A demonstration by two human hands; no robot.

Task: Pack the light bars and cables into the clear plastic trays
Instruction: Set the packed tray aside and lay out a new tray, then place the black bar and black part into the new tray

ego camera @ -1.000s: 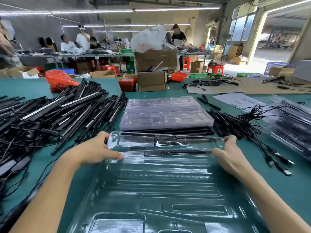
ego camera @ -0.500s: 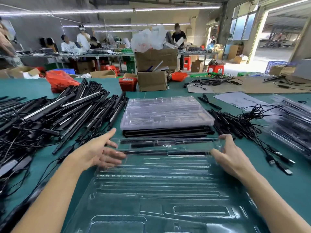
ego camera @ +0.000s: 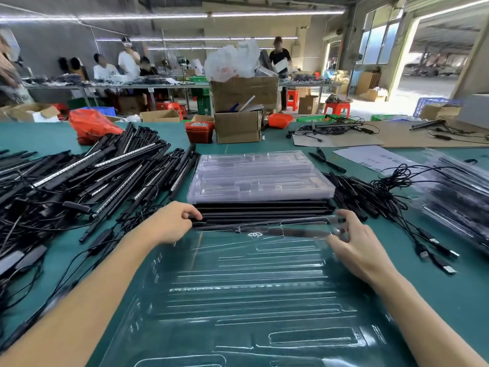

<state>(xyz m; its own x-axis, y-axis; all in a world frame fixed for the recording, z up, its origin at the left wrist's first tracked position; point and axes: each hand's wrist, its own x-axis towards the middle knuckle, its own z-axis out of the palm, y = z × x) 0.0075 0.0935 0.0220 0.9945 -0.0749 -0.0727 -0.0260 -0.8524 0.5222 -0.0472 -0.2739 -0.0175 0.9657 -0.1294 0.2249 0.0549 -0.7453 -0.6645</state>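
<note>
The clear plastic tray (ego camera: 246,292) now lies nearly flat on the green table (ego camera: 449,300), its far flap lower than a moment ago. The left hand (ego camera: 169,225) has left that flap and pinches a black light bar (ego camera: 264,211) at twelve o'clock, while the right hand (ego camera: 356,243) keeps pinching the flap's corner. Loading looks about to begin; more light bars (ego camera: 87,178) lie heaped at ten o'clock, cables (ego camera: 397,197) at two.

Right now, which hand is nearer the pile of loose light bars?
Left. The left hand sits at the clear tray's far left corner, beside the pile of light bars; the right hand holds the far right corner, across the tray.
</note>
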